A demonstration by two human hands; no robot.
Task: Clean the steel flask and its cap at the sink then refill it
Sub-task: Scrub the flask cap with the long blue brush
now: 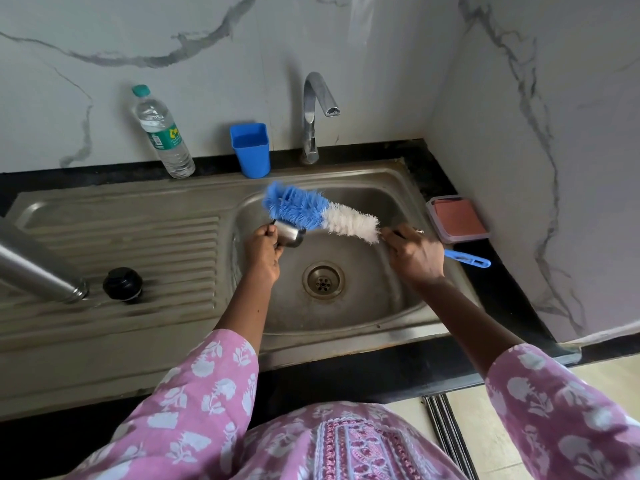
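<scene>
My left hand (263, 251) holds a small steel cup-shaped cap (290, 234) by its handle over the sink basin (349, 306). My right hand (414, 254) grips the blue handle of a bottle brush (318, 213) with blue and white bristles; the blue bristles touch the cap from above. The steel flask (38, 268) lies on its side on the ribbed drainboard at the left, its mouth toward a black stopper (123, 284) standing beside it.
The tap (313, 116) stands behind the basin with no water running. A blue plastic cup (251, 148) and a clear water bottle (161, 133) stand on the black counter at the back. A lidded box with an orange pad (457, 218) sits right of the sink.
</scene>
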